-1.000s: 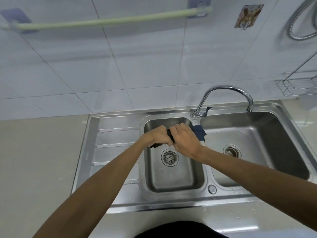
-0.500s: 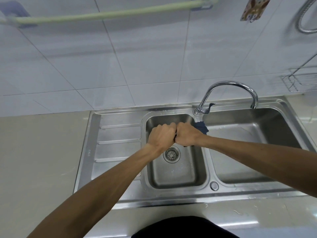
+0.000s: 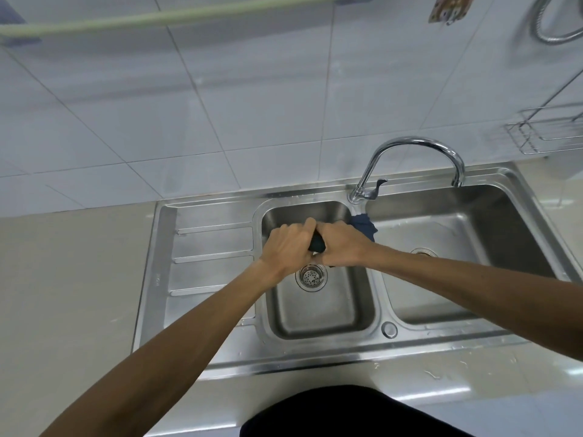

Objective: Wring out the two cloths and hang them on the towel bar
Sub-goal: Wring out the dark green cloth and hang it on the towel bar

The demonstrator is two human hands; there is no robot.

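Observation:
Over the small left basin of the steel sink (image 3: 318,310), my left hand (image 3: 288,244) and my right hand (image 3: 342,244) are clenched side by side on a dark blue cloth (image 3: 364,227). The cloth is twisted between the fists; a short dark piece shows between them and its loose end sticks out to the right, behind my right hand. I see only this one cloth. A pale green towel bar (image 3: 164,18) runs across the tiled wall at the top left, with nothing hanging on it.
A curved chrome tap (image 3: 413,143) arches over the divider toward the large right basin (image 3: 457,247). A wire rack (image 3: 549,130) is fixed to the wall at the right, with a metal hose (image 3: 542,26) above it. The ribbed drainboard (image 3: 211,257) lies left of the basins.
My fists have come together, knuckle to knuckle, on the cloth, with the right wrist turned so less cloth shows between them. The view has tilted down a little.

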